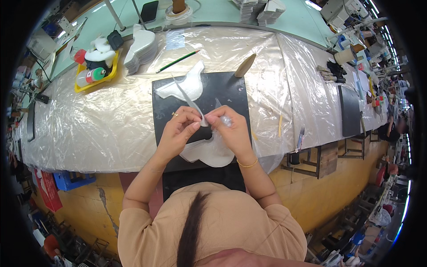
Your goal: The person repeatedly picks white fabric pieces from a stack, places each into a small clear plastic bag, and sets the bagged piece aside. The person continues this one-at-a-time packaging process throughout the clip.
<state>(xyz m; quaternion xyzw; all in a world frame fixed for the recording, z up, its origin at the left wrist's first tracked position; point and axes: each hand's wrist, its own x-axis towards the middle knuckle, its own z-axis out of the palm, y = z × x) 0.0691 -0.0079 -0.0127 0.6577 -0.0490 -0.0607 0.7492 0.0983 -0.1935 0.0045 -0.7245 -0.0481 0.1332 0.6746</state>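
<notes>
Both hands meet above a black board (163, 116) on the table. My left hand (181, 129) pinches the lower edge of a thin white cut piece (190, 101), which is seen nearly edge-on. My right hand (229, 129) closes on the same edge from the other side, and some clear plastic film (217, 144) bunches at its fingers. Another white shaped piece (189, 84) lies flat at the board's far left. Below my hands, more white shaped pieces (213, 156) rest on the near edge of the board, partly under the film.
A wooden tool (245, 66) stands at the board's far right corner. Beyond the board lies a green pencil (178, 61). To the left are a stack of white pieces (141, 50) and a yellow basket (113, 66) with bottles. Clear plastic sheeting (89, 129) covers the table.
</notes>
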